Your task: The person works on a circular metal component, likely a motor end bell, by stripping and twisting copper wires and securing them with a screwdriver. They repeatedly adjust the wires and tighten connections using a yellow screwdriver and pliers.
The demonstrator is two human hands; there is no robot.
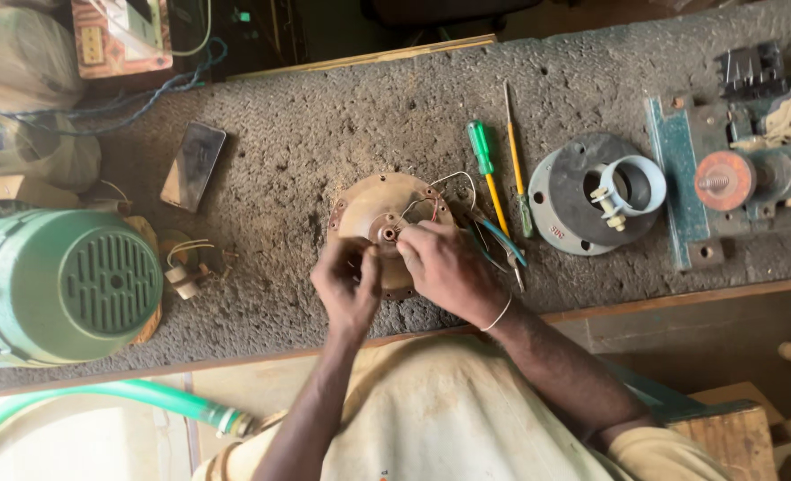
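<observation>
At frame centre our left hand [349, 287] grips the near rim of the round brown motor cover [386, 223]. Our right hand [444, 267] seems to pinch its thin wires [431, 200] at the hub, just beyond the left hand's fingers.

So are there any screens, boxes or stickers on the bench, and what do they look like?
Phone: lies flat on the bench, up and left of the hands; dark rectangular screen, switched off.
Printed board: top left edge, behind the bench; orange-red rectangle with pale patches.
Small red mark on the grey round cover: right of the screwdrivers; too small to make out.
</observation>
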